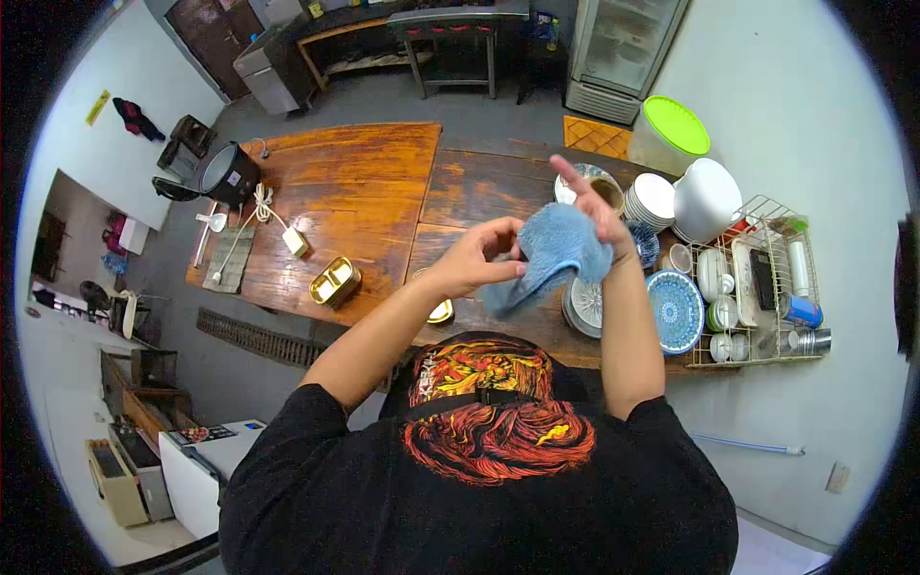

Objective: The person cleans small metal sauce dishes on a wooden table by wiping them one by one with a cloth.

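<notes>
A blue cloth (pixel 556 247) hangs bunched between my hands, above the edge of the wooden table (pixel 359 182). My left hand (pixel 479 257) pinches its left side between thumb and fingers. On the right side, my right hand (pixel 596 206) lies against the cloth, index finger stretched out and the palm partly covered. Below the cloth, a gold-rimmed dish (pixel 441 311) shows in part beside my left forearm. Glass plates (pixel 585 305) are stacked by my right forearm, partly hidden by the cloth and arm.
A gold divided dish (pixel 335 282), power strip (pixel 295 241) and black pot (pixel 230 174) occupy the left side. To the right are white bowls (pixel 652 199), a blue patterned plate (pixel 675 311), a wire dish rack (pixel 762 287) and a green-lidded bin (pixel 676 126).
</notes>
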Motion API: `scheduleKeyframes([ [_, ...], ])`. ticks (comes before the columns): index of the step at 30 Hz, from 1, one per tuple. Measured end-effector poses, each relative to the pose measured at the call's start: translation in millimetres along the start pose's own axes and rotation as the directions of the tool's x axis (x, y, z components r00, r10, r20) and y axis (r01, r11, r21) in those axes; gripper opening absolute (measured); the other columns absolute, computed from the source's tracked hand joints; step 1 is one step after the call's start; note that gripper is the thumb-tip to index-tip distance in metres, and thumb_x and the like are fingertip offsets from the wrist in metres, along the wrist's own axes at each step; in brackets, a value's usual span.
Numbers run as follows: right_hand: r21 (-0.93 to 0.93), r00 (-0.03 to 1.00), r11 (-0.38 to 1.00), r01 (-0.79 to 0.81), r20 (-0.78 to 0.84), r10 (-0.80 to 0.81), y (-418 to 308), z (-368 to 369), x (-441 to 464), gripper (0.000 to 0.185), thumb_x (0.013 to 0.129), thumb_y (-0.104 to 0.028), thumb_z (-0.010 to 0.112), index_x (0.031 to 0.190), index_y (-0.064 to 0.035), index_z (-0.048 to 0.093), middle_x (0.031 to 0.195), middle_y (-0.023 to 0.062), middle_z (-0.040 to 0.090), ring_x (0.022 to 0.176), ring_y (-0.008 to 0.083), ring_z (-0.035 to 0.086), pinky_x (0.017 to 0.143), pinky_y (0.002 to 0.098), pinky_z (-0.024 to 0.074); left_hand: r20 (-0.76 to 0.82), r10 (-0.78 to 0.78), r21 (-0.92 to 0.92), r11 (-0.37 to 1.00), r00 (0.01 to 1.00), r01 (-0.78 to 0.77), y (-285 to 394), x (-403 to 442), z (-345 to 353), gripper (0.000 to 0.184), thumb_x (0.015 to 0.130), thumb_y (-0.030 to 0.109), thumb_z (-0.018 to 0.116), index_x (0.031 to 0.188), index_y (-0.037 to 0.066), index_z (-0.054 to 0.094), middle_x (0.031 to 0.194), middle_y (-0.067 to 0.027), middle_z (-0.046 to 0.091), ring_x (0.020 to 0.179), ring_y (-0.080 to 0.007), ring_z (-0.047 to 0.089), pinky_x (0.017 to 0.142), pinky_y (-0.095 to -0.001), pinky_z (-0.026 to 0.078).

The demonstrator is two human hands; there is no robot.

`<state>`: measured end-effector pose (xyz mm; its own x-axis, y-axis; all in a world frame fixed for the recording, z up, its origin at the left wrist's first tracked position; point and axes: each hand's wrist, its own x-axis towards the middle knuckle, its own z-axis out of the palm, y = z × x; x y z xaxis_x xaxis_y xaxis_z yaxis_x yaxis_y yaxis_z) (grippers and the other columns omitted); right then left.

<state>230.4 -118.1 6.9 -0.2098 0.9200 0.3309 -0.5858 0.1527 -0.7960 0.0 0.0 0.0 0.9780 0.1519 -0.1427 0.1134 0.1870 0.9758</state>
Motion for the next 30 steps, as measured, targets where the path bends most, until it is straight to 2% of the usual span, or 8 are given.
scheduleKeyframes([
  [4,-0.061,0.979,0.978,-0.199,-0.054,0.196,19.1,15.4,-4.3,0.118,0.066,-0.034,0.089,0.156,-0.0111,0.016,0.113,0.0206,0.067,0.093,0.0229,0.067,0.079,0.0320,0.0548,0.121,0.569,0.688,0.543,0.813,-0.482,4.7,2.0,-4.6,0.052,0.077,0.011,0.078,0.124,0.004,0.056,0.114,-0.0071,0.062,0.096,-0.0187,0.059,0.089,-0.0270,0.045],
  [9,0.365,0.940,0.872,0.327,-0.216,-0.262,45.2,62.1,17.8,0.096,0.076,-0.039,0.077,0.153,-0.0081,0.028,0.125,0.0200,0.063,0.107,0.0274,0.064,0.090,0.0403,0.0523,0.016,0.142,0.124,0.982,0.990,-0.143,22.2,-42.5,-5.2,0.044,0.076,0.006,0.077,0.115,0.001,0.056,0.105,-0.0084,0.064,0.090,-0.0200,0.062,0.084,-0.0267,0.050],
  [11,0.308,0.892,0.895,0.322,-0.416,-0.177,70.4,65.6,19.9,0.088,0.079,-0.040,0.072,0.151,-0.0077,0.033,0.127,0.0196,0.062,0.110,0.0285,0.062,0.092,0.0420,0.0511,-0.080,0.120,0.006,0.993,0.990,-0.120,12.7,-44.0,-2.4,0.044,0.077,0.005,0.076,0.116,0.001,0.056,0.106,-0.0094,0.064,0.092,-0.0204,0.062,0.084,-0.0274,0.050],
  [14,0.180,0.503,0.961,0.208,-0.863,0.052,140.0,58.0,9.6,0.067,0.087,-0.041,0.057,0.144,-0.0066,0.045,0.133,0.0183,0.058,0.119,0.0320,0.058,0.099,0.0471,0.0475,-0.360,-0.012,-0.334,0.935,0.933,-0.116,-9.7,-45.3,6.5,0.044,0.079,0.005,0.073,0.119,0.000,0.056,0.110,-0.0126,0.064,0.099,-0.0215,0.062,0.086,-0.0296,0.050],
  [19,0.593,0.665,0.783,0.185,-0.663,0.345,237.4,48.8,-45.4,0.050,0.094,-0.036,0.050,0.131,-0.0034,0.057,0.126,0.0169,0.063,0.109,0.0322,0.063,0.099,0.0470,0.0476,-0.463,-0.159,-0.073,0.987,0.872,0.142,-79.9,-61.5,0.6,0.046,0.080,0.010,0.071,0.122,0.000,0.054,0.110,-0.0162,0.064,0.100,-0.0240,0.063,0.086,-0.0338,0.051],
  [24,0.570,0.431,0.763,0.305,-0.797,0.423,212.5,87.8,-47.1,0.055,0.096,-0.042,0.047,0.137,-0.0052,0.052,0.124,0.0178,0.064,0.107,0.0337,0.064,0.096,0.0462,0.0485,-0.418,-0.291,0.139,0.915,0.861,0.378,-123.7,-78.7,-26.4,0.044,0.085,0.016,0.069,0.123,0.003,0.052,0.104,-0.0136,0.064,0.089,-0.0208,0.061,0.076,-0.0274,0.050],
  [27,0.648,0.582,0.669,0.365,-0.719,0.379,228.1,95.5,-68.3,0.051,0.095,-0.036,0.053,0.136,-0.0053,0.052,0.123,0.0172,0.064,0.107,0.0325,0.064,0.096,0.0458,0.0490,-0.631,0.024,0.472,0.805,0.776,0.359,-189.2,-80.8,-52.3,0.035,0.085,0.020,0.067,0.111,0.000,0.055,0.096,-0.0144,0.063,0.079,-0.0240,0.060,0.069,-0.0313,0.050],
  [30,0.711,0.705,0.559,0.426,-0.648,0.288,244.7,100.4,-86.4,0.049,0.094,-0.030,0.058,0.136,-0.0054,0.052,0.122,0.0166,0.065,0.106,0.0314,0.065,0.095,0.0454,0.0495,-0.878,-0.211,0.198,0.656,0.429,0.728,-240.6,-79.2,-97.2,0.052,0.076,0.025,0.073,0.115,-0.002,0.053,0.095,-0.0136,0.063,0.080,-0.0298,0.062,0.076,-0.0392,0.052],
])
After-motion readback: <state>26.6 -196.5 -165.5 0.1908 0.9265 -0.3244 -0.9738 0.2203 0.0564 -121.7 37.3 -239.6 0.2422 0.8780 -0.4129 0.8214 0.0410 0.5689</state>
